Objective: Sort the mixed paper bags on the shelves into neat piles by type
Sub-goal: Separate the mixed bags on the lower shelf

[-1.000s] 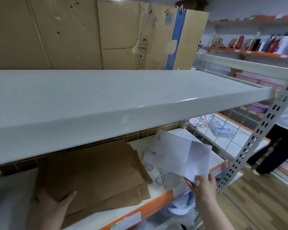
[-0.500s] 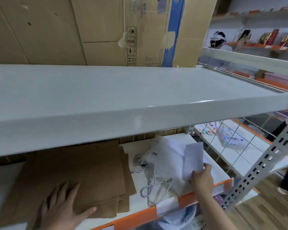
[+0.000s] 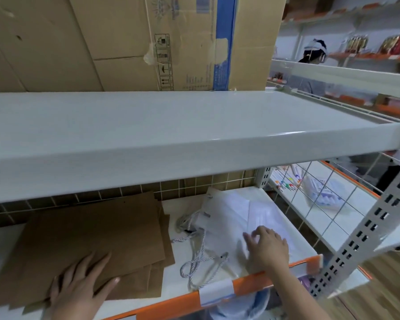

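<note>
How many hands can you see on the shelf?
2. The left hand lies flat on the brown paper bags; the right hand presses on the white paper bags beside them.

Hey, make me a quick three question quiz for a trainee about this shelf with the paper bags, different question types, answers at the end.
1. True or false: the left hand lies flat on the brown paper bags.
2. Multiple choice: the right hand rests on A) the cardboard box, B) the white paper bags, C) the upper shelf.
3. Fill in: the white bags' handles are twisted ____.

Key: 1 true; 2 B; 3 cords.
</note>
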A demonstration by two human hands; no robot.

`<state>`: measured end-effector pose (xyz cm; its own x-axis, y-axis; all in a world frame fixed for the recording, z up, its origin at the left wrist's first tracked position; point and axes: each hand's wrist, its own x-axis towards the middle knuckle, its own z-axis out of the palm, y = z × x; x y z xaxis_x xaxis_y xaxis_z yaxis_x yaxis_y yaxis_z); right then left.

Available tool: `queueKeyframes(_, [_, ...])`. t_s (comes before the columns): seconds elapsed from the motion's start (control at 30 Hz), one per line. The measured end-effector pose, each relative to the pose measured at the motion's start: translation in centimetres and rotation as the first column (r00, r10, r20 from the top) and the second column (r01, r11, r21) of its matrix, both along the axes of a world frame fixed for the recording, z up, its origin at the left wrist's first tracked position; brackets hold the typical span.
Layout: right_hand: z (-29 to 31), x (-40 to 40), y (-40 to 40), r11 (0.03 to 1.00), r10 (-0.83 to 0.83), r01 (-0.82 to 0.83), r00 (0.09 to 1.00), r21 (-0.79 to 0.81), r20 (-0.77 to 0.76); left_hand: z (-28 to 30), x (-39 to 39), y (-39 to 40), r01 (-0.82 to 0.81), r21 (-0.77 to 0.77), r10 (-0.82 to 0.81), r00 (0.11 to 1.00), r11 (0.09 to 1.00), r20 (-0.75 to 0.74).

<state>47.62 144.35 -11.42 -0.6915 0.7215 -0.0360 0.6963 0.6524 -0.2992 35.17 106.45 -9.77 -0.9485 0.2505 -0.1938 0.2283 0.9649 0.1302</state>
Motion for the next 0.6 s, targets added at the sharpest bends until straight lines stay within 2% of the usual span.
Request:
queueKeyframes(0.1, [-1.1, 0.2, 0.4, 0.999, 0.042, -0.041, 0.998, -0.011, 0.044, -0.5, -0.1, -0.2, -0.004, 0.029, 0.004, 1.000, 1.000, 0.010])
queueKeyframes(0.3, [-1.3, 0.3, 0.6, 1.000, 0.022, -0.022, 0.998, 0.008, 0.053, 0.0, 0.2, -0.2, -0.003, 0.032, 0.002, 1.000, 0.999, 0.027])
queueKeyframes(0.37, [-0.5, 0.0, 0.0, 0.999, -0.035, 0.035, 0.999, 0.007, -0.028, 0.7, 0.0, -0.2, 0.003, 0.031, -0.004, 0.998, 1.000, 0.056])
queueKeyframes(0.47, [0.3, -0.5, -1.7, 0.991, -0.134, 0.131, 0.955, -0.029, -0.266, 2.2, -0.1, -0.6, -0.043, 0.050, 0.039, 0.996, 0.998, 0.074])
queueKeyframes(0.6, [0.4, -1.6, -5.8, 0.997, -0.016, -0.019, 0.909, -0.081, -0.417, 4.0, 0.4, -2.7, -0.143, 0.101, 0.142, 0.990, 0.985, 0.010])
